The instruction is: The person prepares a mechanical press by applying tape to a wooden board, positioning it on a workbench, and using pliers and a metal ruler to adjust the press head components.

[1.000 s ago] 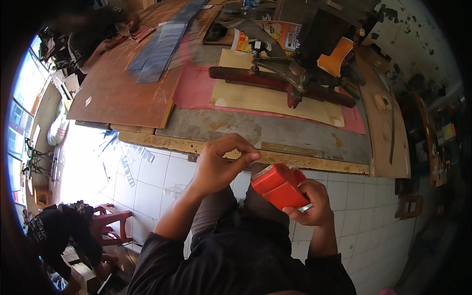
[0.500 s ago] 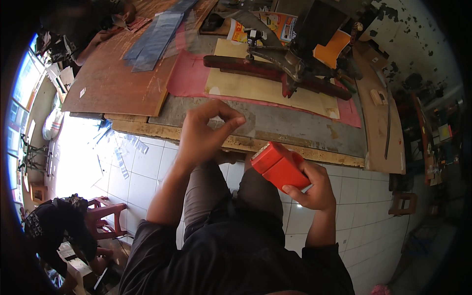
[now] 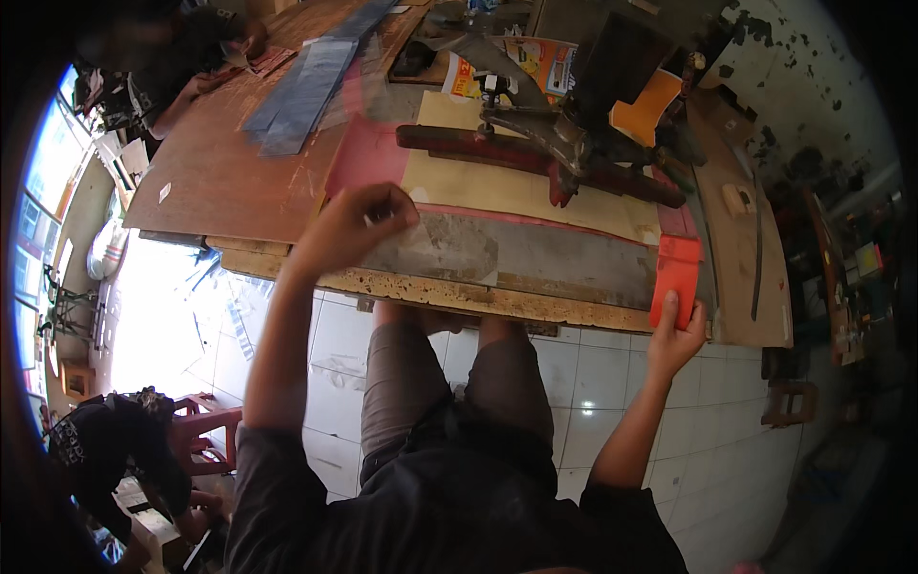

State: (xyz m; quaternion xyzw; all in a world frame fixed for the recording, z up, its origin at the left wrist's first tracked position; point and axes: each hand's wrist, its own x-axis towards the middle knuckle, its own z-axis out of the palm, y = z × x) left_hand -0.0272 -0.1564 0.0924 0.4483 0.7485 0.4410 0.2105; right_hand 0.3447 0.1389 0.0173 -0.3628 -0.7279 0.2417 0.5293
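My right hand (image 3: 678, 337) is wrapped round the lower end of a red tape dispenser (image 3: 675, 273), held upright over the right part of the table's front edge. My left hand (image 3: 356, 225) is raised over the left part of the grey tabletop (image 3: 574, 258), thumb and fingertips pinched together. Whatever it may hold is too small or clear to make out. Beyond both hands a yellow sheet (image 3: 445, 182) lies on a pink sheet (image 3: 361, 158). Across them stands a heavy metal device with a red bar (image 3: 449, 139).
Clear plastic strips (image 3: 311, 91) lie on the brown board (image 3: 220, 182) at the left. A person's hand (image 3: 203, 81) works at the far left. Another person (image 3: 120, 445) bends low near a red stool (image 3: 212, 435). A wooden block (image 3: 736, 199) lies at the right.
My right hand has carried the red dispenser right and forward to the table's right side, turning it upright. My left hand, still pinched, has moved left.
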